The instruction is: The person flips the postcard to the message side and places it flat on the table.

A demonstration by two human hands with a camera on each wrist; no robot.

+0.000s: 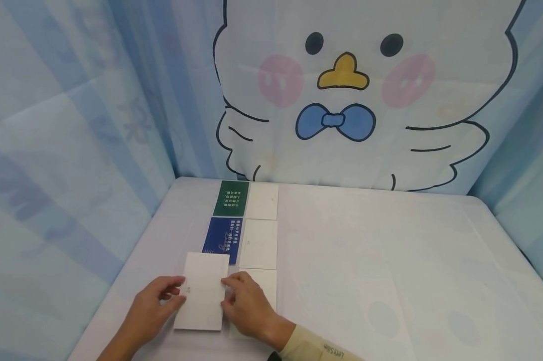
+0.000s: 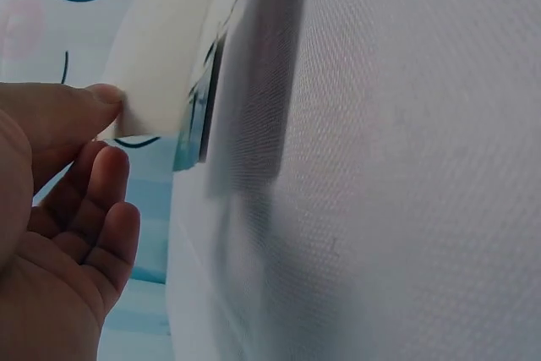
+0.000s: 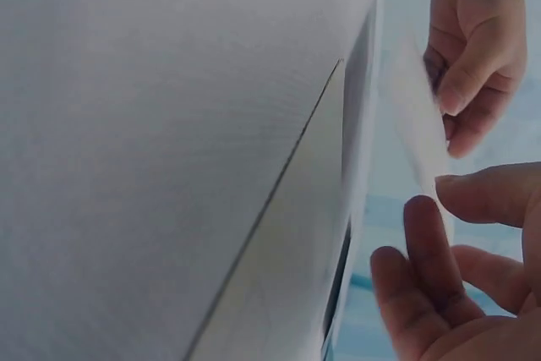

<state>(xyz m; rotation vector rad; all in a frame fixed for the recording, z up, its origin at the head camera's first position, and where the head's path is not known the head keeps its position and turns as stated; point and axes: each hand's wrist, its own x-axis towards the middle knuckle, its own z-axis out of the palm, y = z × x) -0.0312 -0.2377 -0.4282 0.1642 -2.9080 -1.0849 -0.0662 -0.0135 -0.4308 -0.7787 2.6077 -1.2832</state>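
Observation:
A blank white card (image 1: 202, 296) with a tiny mark near its left edge is held above the table. My left hand (image 1: 151, 307) pinches its left edge between thumb and fingers. On the opposite edge, the thumb and fingers of my right hand (image 1: 250, 306) pinch it too. In the left wrist view the card (image 2: 161, 48) stands clear of the tabletop, with a shadow beneath. Just beyond it lies a blue card (image 1: 222, 238) with white lettering, its lower part covered by the held card.
A green card (image 1: 231, 198) with white lettering lies at the back, behind the blue one. Right of them runs a column of white cards (image 1: 259, 244), the nearest partly hidden by my right hand. A patterned curtain (image 1: 344, 160) stands along the table's (image 1: 389, 250) back edge.

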